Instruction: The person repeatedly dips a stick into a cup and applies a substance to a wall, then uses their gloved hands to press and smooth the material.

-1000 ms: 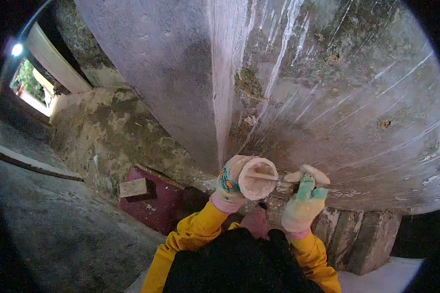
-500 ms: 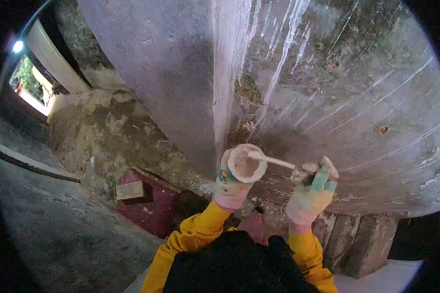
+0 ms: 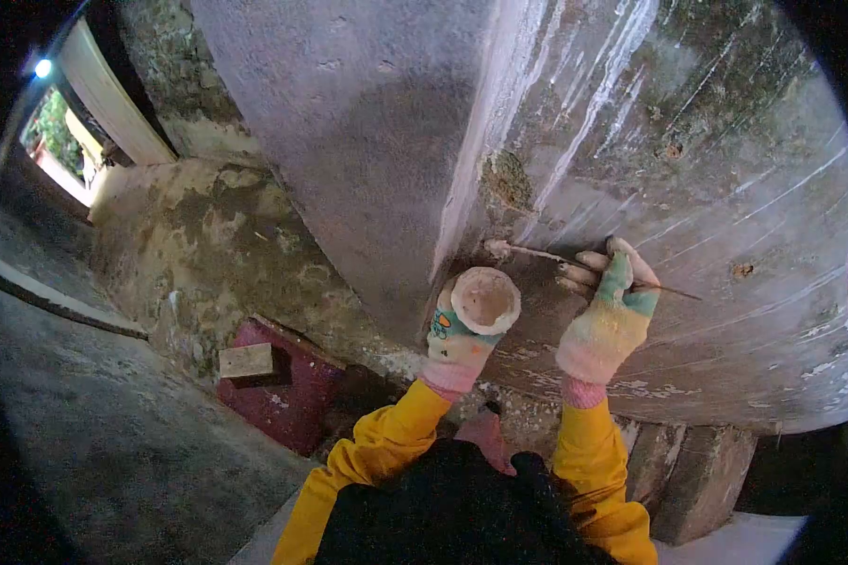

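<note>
My left hand [image 3: 462, 341], in a white glove with green and pink parts, is closed around a small round cup [image 3: 486, 299] coated in pale paste, its mouth facing me. In my right hand [image 3: 605, 325], gloved alike, a thin stick-like tool [image 3: 548, 254] is pinched between paste-smeared fingers. Its thick pale-coated tip [image 3: 497, 248] points left and is right at the wall's inner corner, just above the cup. The tool's dark thin end sticks out to the right past my hand. Above the tip, the wall [image 3: 725, 202] has a rough greenish-brown patch [image 3: 506, 181].
White streaks run down the wall beside a pale corner strip [image 3: 485, 122]. On the floor to the left, a small block [image 3: 246, 362] lies on a dark red board [image 3: 287, 400]. Concrete blocks [image 3: 702, 476] stand at the lower right. A doorway [image 3: 61, 141] lets in daylight at far left.
My right hand has moved the tool's tip out of the cup and up to the wall corner. The cup has shifted slightly right in view, and the view has turned a little.
</note>
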Demonstrator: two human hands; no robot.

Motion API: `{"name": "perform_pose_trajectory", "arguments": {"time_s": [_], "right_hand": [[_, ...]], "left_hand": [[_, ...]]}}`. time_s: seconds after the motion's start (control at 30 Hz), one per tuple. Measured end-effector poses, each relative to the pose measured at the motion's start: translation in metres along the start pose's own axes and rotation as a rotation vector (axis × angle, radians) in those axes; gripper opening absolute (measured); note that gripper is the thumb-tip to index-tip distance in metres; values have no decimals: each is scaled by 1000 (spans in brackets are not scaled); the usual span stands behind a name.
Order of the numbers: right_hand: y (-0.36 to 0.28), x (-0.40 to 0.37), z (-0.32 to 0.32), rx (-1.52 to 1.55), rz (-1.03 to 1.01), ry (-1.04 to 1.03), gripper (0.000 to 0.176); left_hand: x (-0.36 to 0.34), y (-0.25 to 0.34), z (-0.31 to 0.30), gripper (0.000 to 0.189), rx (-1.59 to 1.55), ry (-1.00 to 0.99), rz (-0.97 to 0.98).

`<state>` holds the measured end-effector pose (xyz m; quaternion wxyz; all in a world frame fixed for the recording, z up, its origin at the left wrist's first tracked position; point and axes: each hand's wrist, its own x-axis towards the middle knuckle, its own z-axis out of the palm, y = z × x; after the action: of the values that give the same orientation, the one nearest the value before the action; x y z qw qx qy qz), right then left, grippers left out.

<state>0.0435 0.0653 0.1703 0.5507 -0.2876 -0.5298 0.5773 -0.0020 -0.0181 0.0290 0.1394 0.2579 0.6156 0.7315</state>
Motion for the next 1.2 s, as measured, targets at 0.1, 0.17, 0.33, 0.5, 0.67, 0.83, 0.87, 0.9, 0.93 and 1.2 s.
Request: {"name": "perform_pose_trajectory", "arguments": {"time_s": [0.1, 0.17, 0.33, 0.5, 0.67, 0.83, 0.87, 0.9, 0.93, 1.2], "right_hand": [[-3, 5, 4, -26, -28, 16, 17], [-6, 7, 4, -43, -45, 19, 16], [-12, 3, 5, -78, -39, 25, 18], [-26, -3, 9, -123, -83, 33, 17], [-22, -2, 13, -198, -181, 2, 17], [-30, -3, 20, -186, -105, -4, 17], [-29, -2, 19, -188, -107, -1, 17], [-26, 0, 19, -188, -125, -9, 17], [-25, 3, 20, -187, -143, -21, 17], [-28, 8, 18, -161, -136, -69, 19]], "left_hand": [[7, 4, 0, 54, 196, -32, 26], [10, 6, -1, 55, 327, -52, 46], [6, -23, 5, 59, 215, -25, 61], [3, -25, -1, 58, 863, 136, 387], [-2, -25, 3, 60, 388, 1, 133], [0, -16, 0, 57, -20, 35, -64], [1, -8, -3, 55, 104, -38, -52], [1, -5, -3, 55, 101, -40, -49], [3, -3, -4, 55, 116, -62, -7], [7, -34, 7, 61, -90, 7, -83]]}}
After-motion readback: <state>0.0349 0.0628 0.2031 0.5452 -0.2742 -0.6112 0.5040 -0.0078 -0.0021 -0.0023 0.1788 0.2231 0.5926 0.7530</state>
